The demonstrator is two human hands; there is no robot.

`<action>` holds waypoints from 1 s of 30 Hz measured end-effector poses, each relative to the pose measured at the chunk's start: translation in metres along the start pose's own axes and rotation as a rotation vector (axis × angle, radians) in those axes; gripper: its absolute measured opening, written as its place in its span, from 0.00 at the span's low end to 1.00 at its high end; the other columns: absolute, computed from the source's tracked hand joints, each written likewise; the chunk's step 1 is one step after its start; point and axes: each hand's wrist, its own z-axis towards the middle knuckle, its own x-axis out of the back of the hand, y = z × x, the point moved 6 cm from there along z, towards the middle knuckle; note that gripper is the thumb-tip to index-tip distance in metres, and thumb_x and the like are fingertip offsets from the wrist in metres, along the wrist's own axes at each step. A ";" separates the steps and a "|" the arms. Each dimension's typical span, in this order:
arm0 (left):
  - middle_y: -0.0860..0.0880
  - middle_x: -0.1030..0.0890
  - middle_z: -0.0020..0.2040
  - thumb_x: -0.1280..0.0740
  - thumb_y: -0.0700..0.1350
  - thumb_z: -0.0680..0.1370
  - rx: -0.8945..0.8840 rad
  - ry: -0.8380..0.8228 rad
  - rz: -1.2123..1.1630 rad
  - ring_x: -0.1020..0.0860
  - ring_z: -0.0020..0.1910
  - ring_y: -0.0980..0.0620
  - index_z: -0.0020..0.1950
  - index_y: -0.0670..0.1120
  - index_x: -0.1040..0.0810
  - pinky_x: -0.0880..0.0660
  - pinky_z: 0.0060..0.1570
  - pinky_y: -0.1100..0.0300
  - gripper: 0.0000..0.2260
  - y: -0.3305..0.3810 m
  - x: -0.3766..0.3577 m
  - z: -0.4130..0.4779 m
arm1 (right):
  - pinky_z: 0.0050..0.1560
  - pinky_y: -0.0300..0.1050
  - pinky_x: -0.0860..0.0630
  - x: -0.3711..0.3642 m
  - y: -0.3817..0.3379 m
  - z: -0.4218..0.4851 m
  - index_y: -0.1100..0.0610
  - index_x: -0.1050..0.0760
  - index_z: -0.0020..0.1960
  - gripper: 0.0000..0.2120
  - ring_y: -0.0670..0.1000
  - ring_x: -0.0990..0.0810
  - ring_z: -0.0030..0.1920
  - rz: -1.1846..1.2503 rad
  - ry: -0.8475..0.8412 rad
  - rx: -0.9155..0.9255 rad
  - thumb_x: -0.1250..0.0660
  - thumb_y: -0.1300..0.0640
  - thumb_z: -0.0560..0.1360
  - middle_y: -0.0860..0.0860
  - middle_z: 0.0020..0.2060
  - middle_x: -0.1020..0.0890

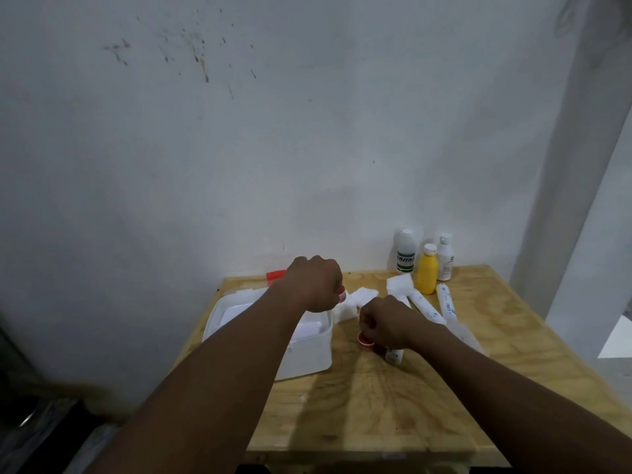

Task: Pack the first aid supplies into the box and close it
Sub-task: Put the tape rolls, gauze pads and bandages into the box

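An open white plastic box (307, 354) stands at the left of the wooden table (376, 412). Over its far right corner my left hand (316, 283) is closed around a small item with a red and white end (342, 295). My right hand (383, 325) rests on the table to the right of the box, its fingers closed on a small red-capped bottle (364, 339) that lies on its side. White gauze pads (362, 297) lie between the hands. Two wrapped bandage rolls (446, 302) lie to the right.
Three bottles stand at the back right by the wall: a clear one with a green label (406, 251), a yellow one (427, 270) and a white one (444, 258). More gauze (400, 283) lies before them. A red piece (275, 276) sticks up behind the box.
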 end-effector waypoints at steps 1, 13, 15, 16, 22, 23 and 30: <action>0.50 0.15 0.49 0.34 0.55 0.78 0.003 -0.003 -0.007 0.20 0.49 0.48 0.51 0.48 0.16 0.30 0.46 0.56 0.13 0.000 -0.001 0.000 | 0.47 0.44 0.21 0.000 -0.001 -0.001 0.58 0.19 0.48 0.06 0.53 0.18 0.45 -0.002 0.001 0.005 0.34 0.59 0.76 0.54 0.45 0.16; 0.49 0.16 0.48 0.33 0.57 0.78 0.006 0.008 -0.065 0.19 0.48 0.48 0.49 0.49 0.16 0.21 0.51 0.51 0.13 -0.002 0.007 -0.003 | 0.37 0.34 0.31 -0.008 0.002 -0.006 0.53 0.22 0.44 0.04 0.45 0.23 0.39 -0.025 -0.077 0.025 0.31 0.53 0.75 0.49 0.41 0.19; 0.50 0.16 0.49 0.32 0.57 0.77 0.012 0.062 -0.101 0.19 0.48 0.49 0.49 0.49 0.16 0.21 0.51 0.51 0.13 -0.014 0.024 -0.007 | 0.39 0.39 0.26 0.004 -0.002 -0.003 0.54 0.21 0.43 0.07 0.47 0.21 0.41 -0.025 0.025 0.059 0.32 0.51 0.75 0.49 0.42 0.17; 0.50 0.15 0.48 0.32 0.57 0.77 0.026 0.085 -0.121 0.19 0.48 0.49 0.49 0.49 0.15 0.21 0.51 0.51 0.13 -0.024 0.033 -0.011 | 0.42 0.43 0.23 0.014 -0.004 0.001 0.54 0.20 0.44 0.08 0.48 0.20 0.41 -0.016 0.101 0.083 0.32 0.50 0.75 0.49 0.42 0.16; 0.49 0.15 0.40 0.30 0.58 0.75 0.215 0.128 -0.210 0.18 0.43 0.49 0.42 0.45 0.16 0.19 0.47 0.50 0.16 -0.113 0.048 -0.050 | 0.46 0.46 0.24 0.069 -0.062 0.034 0.48 0.23 0.42 0.07 0.47 0.24 0.39 0.130 0.345 0.230 0.30 0.46 0.73 0.48 0.42 0.19; 0.49 0.15 0.40 0.30 0.59 0.74 0.244 0.128 -0.227 0.18 0.43 0.49 0.42 0.46 0.16 0.19 0.47 0.51 0.16 -0.124 0.045 -0.059 | 0.46 0.46 0.24 0.070 -0.077 0.040 0.49 0.22 0.43 0.07 0.46 0.25 0.40 0.133 0.339 0.257 0.30 0.46 0.73 0.48 0.42 0.19; 0.51 0.14 0.47 0.28 0.60 0.74 0.241 0.040 -0.317 0.18 0.47 0.51 0.50 0.49 0.14 0.20 0.50 0.53 0.15 -0.136 0.019 -0.093 | 0.47 0.45 0.25 0.036 -0.143 0.063 0.53 0.19 0.53 0.10 0.50 0.23 0.46 0.071 0.250 0.327 0.31 0.49 0.75 0.51 0.48 0.20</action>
